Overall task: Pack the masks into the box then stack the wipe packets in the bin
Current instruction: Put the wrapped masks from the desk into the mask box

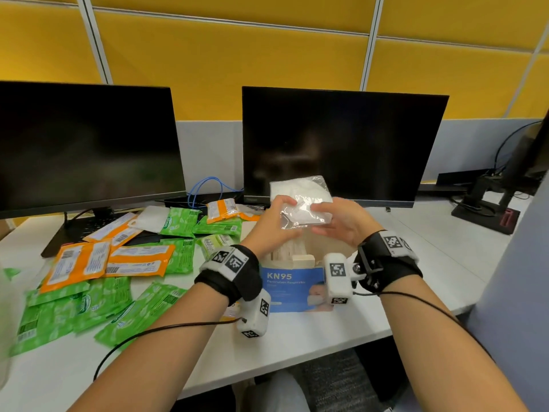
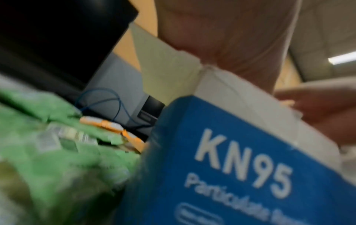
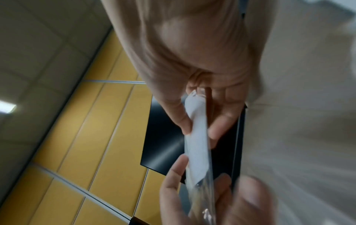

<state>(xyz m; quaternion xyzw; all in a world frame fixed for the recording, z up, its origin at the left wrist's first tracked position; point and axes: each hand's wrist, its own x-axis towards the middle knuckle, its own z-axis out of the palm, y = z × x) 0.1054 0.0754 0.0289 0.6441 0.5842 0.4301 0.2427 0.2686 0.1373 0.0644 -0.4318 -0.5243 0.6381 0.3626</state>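
Setting: white bench (image 1: 416, 233), two dark monitors (image 1: 341, 144), yellow partition behind.
Mask (image 1: 300, 200): bagged, upright over the open KN95 box (image 1: 292, 288), edge down, likely so you can slot it beside those inside.
Hands: your left hand (image 1: 274, 224) and right hand (image 1: 341, 223) pinch its lower corners.
Wipe packets (image 1: 89, 281): scattered on your left, well apart; no bin visible.

Black wristbands (image 1: 234, 272), white marker-tagged camera pods (image 1: 337, 276), black cables (image 1: 154, 331).
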